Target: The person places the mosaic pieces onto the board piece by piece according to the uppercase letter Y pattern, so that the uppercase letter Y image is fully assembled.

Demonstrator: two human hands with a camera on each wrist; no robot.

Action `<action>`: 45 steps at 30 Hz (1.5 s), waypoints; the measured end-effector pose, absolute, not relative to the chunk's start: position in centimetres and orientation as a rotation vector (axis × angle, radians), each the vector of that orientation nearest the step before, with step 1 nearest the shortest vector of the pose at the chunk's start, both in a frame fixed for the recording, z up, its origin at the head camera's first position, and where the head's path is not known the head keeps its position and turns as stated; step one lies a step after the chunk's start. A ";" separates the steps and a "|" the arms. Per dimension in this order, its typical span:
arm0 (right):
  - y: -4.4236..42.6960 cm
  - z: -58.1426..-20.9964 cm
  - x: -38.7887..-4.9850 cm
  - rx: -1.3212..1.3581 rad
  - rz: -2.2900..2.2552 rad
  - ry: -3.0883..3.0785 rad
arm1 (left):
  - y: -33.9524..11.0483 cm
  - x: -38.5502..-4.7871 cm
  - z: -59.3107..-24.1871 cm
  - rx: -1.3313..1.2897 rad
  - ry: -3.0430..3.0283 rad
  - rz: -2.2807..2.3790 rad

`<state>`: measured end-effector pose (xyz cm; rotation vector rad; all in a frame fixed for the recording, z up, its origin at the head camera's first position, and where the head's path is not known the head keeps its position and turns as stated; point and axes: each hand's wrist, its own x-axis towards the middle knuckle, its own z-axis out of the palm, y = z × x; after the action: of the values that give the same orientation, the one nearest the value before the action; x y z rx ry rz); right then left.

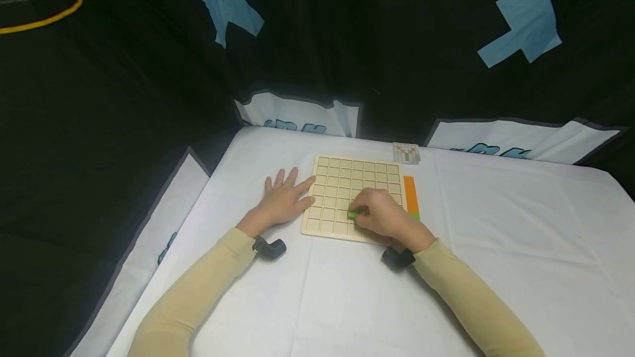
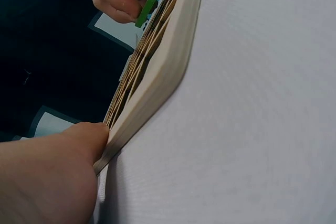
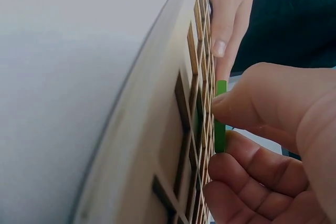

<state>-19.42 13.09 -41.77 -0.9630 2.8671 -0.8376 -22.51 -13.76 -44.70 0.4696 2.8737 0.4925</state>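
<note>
A: Surface?
B: White-clothed table (image 1: 347,302), black drape (image 1: 307,65) behind, blue patches (image 1: 534,18).
A: Hands?
B: Right hand (image 1: 381,214) pinches a green tile (image 3: 220,137) over the wooden grid board (image 1: 337,186), masking its lower right; left hand (image 1: 280,203) spread, touching the left edge.
A: Wrist views?
B: Right one shows the pinch, half hidden from head. Orange strip (image 1: 410,194) beside board, patterned card (image 1: 407,153) near far corner.

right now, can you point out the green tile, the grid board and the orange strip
Green tile (image 3: 220,136): right wrist view, on the lower half of its visible side.
Grid board (image 1: 339,193): head view, on its bare gridded surface.
Orange strip (image 1: 411,194): head view, on the middle of its top.
</note>
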 end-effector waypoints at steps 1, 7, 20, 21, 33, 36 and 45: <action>13.1 -41.8 -19.3 -0.963 -0.831 2.867 | -13.8 -22.5 -44.7 0.470 2.873 0.493; 13.2 -41.6 -18.9 -0.970 -0.794 2.862 | -13.7 -22.5 -44.6 0.470 2.867 0.508; 13.2 -41.8 -18.9 -0.956 -0.811 2.875 | -13.6 -22.7 -44.6 0.474 2.882 0.484; 13.3 -41.8 -19.0 -0.960 -0.810 2.875 | -13.6 -22.7 -44.6 0.474 2.882 0.483; 13.1 -41.9 -19.1 -0.942 -0.809 2.871 | -13.7 -22.7 -44.6 0.469 2.884 0.494; 13.1 -41.9 -19.1 -0.934 -0.814 2.867 | -13.7 -22.6 -44.6 0.468 2.885 0.495; 13.4 -42.4 -19.1 -0.929 -0.834 2.864 | -13.6 -22.5 -44.8 0.465 2.875 0.508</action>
<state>-19.08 13.36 -42.35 -0.9290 2.8637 -0.8340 -22.51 -13.65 -44.76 0.4648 2.8750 0.5083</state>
